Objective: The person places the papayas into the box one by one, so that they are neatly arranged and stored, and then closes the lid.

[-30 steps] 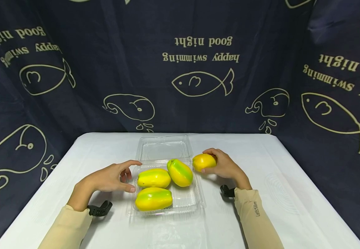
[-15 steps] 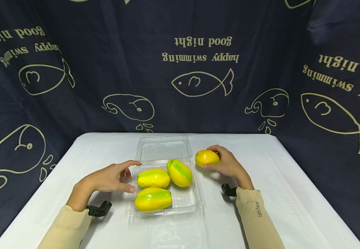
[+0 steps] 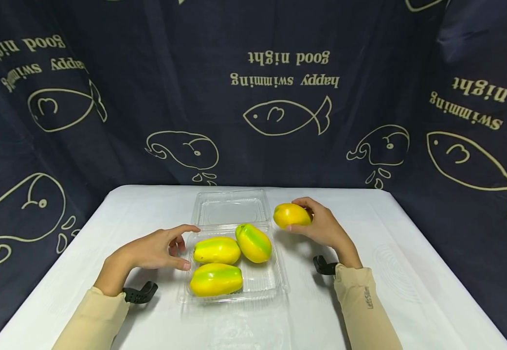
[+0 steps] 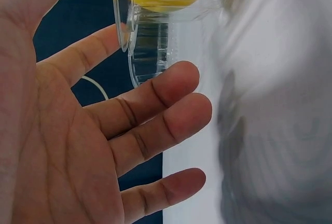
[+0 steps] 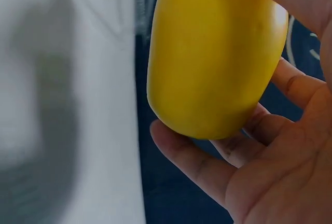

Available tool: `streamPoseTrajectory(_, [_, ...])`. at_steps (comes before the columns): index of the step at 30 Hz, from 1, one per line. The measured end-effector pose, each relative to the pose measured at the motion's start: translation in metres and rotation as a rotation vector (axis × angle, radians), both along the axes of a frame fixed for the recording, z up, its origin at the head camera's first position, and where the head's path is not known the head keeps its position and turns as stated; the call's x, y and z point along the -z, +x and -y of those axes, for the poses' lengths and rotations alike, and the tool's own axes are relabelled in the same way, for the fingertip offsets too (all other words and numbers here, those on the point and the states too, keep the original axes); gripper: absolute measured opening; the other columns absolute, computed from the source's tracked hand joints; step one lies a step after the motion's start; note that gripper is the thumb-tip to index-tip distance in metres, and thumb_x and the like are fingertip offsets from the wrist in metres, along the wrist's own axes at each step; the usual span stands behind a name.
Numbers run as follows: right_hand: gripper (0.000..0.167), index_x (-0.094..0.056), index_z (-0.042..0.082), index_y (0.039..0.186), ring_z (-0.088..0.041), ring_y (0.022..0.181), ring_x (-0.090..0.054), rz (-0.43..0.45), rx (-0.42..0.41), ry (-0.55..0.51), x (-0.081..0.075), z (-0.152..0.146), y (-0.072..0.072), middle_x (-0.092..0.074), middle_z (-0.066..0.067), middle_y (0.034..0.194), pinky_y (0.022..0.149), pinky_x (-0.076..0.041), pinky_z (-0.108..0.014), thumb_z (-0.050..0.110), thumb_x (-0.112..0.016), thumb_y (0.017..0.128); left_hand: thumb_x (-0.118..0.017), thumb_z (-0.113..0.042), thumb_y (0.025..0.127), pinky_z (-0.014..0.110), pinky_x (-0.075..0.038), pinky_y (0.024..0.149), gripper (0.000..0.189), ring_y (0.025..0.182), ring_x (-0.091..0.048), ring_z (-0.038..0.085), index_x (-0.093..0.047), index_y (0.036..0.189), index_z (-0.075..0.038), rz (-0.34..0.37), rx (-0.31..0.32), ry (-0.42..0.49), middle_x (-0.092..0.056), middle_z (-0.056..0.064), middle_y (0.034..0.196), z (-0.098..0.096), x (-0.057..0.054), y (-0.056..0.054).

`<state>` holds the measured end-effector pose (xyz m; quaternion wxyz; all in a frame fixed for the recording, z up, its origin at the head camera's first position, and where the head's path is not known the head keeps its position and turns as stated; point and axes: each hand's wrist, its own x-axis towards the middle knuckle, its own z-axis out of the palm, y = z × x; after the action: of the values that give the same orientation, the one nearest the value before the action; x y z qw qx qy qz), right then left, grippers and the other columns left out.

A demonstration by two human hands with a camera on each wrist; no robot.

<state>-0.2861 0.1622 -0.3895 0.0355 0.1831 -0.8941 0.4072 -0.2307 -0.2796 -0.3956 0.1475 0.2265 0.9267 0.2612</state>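
My right hand (image 3: 323, 226) grips a yellow papaya (image 3: 292, 216) between thumb and fingers, right of the plastic container. In the right wrist view the papaya (image 5: 212, 58) shows its plain yellow side, the fingers reaching under its end. A clear hinged container (image 3: 262, 284) lies with its lid raised back, and three yellow-green papayas sit inside: one at the front (image 3: 216, 280), one behind it (image 3: 216, 251) and one tilted at the right rear (image 3: 254, 243). My left hand (image 3: 157, 250) rests at the container's left rim, fingers relaxed and spread, index fingertip at the edge.
The container's clear lid (image 3: 231, 209) lies toward the back of the white-covered table (image 3: 367, 311). A dark blue curtain (image 3: 280, 160) printed with fish and whales hangs behind and at both sides. Black straps circle both wrists.
My right hand has lifted the papaya up and slightly away from me, beside the container's right edge. The left hand and the three papayas in the container have stayed put.
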Motion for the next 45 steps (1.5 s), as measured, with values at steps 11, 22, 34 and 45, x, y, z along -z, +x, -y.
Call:
streamPoseTrajectory(11, [0.070, -0.058, 0.024, 0.132, -0.023, 0.114, -0.059, -0.043, -0.053, -0.021, -0.026, 0.009, 0.017, -0.063, 0.004, 0.127, 0.095, -0.049, -0.044, 0.044, -0.089, 0.072, -0.081, -0.049, 0.080, 0.030, -0.047, 0.073, 0.085, 0.085, -0.059, 0.017, -0.039, 0.150, -0.026, -0.004, 0.018, 0.010, -0.063, 0.004, 0.103, 0.000, -0.002, 0.001])
streamPoseTrajectory(22, [0.066, -0.059, 0.027, 0.127, -0.022, 0.110, -0.060, -0.050, -0.102, -0.065, -0.043, 0.021, 0.034, -0.063, 0.007, 0.123, 0.090, -0.052, -0.041, 0.040, -0.091, 0.071, -0.081, -0.050, 0.079, 0.029, -0.048, 0.070, 0.086, 0.083, -0.060, 0.016, -0.039, 0.151, -0.026, -0.001, 0.013, 0.008, -0.063, 0.005, 0.104, 0.000, -0.003, 0.001])
streamPoseTrajectory(34, [0.063, -0.059, 0.028, 0.123, -0.020, 0.106, -0.059, -0.032, -0.181, -0.044, -0.035, 0.037, 0.044, -0.063, 0.009, 0.116, 0.088, -0.050, -0.039, 0.041, -0.091, 0.071, -0.082, -0.051, 0.078, 0.030, -0.049, 0.070, 0.088, 0.083, -0.060, 0.016, -0.039, 0.151, -0.028, 0.005, -0.003, -0.001, -0.063, 0.002, 0.104, 0.001, 0.000, 0.001])
streamPoseTrajectory(45, [0.061, -0.060, 0.028, 0.122, -0.017, 0.104, -0.061, -0.025, -0.260, -0.029, -0.042, 0.055, 0.059, -0.064, 0.011, 0.113, 0.088, -0.053, -0.036, 0.038, -0.091, 0.071, -0.082, -0.048, 0.079, 0.031, -0.049, 0.069, 0.087, 0.083, -0.060, 0.018, -0.039, 0.151, -0.027, 0.005, -0.001, 0.015, -0.063, 0.005, 0.105, -0.001, -0.001, 0.002])
